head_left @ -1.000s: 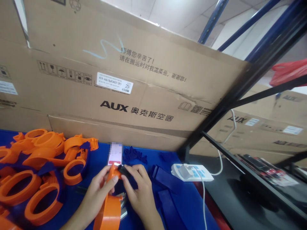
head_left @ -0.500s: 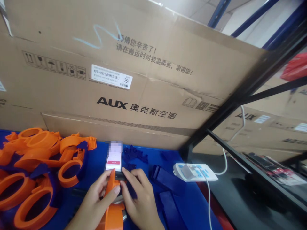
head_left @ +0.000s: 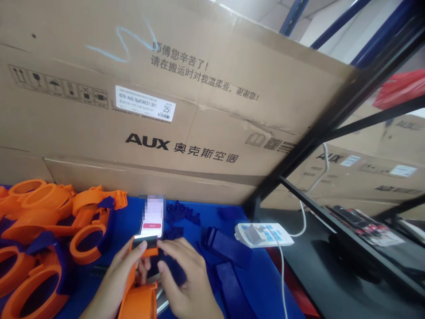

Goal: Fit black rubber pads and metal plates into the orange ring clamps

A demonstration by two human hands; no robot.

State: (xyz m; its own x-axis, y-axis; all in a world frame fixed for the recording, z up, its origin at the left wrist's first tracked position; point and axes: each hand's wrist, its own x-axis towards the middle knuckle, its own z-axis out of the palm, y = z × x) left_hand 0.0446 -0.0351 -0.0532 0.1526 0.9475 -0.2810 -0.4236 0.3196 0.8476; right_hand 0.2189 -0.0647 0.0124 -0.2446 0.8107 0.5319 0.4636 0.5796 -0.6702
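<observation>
Orange plastic clamp [head_left: 139, 283], curved and smooth, pinched by both hands' fingers [head_left: 139, 251].

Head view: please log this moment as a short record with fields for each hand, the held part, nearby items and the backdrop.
left hand: grips the orange plastic part, thumb on its top end
right hand: fingers at the small black piece on that part
surface: blue table
left of hands: pile of orange rings
behind hands: phone, screen lit
right: white power strip
backdrop: cardboard box marked AUX

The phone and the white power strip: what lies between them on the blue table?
Head view: loose dark blue parts lie between phone and power strip.
</observation>
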